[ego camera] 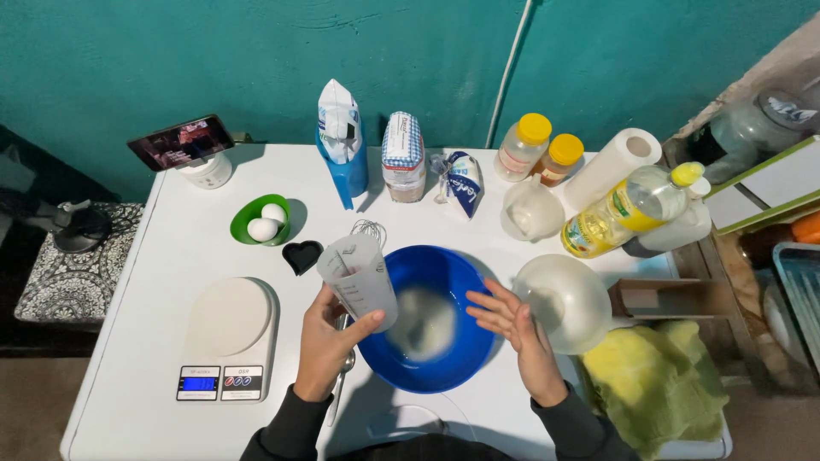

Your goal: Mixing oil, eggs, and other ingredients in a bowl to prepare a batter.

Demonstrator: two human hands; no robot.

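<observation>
Two hands over blue bowl (444,358) at table's near edge: left hand (329,346) fingers wrapped around clear measuring cup (359,280), tilted over bowl's left rim; right hand (517,329) open, fingers spread, empty. Beyond: whisk (369,229), flour bags.

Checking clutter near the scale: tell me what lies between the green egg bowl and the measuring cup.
A small black heart-shaped mould, seen from the head camera.

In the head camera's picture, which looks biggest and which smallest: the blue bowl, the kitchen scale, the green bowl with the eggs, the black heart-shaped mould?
1. Blue bowl, the widest.
2. Kitchen scale, somewhat smaller.
3. Green bowl.
4. Black heart mould, the smallest.
All four sit on the same table at similar distances from the camera, so the order seems safe.
</observation>
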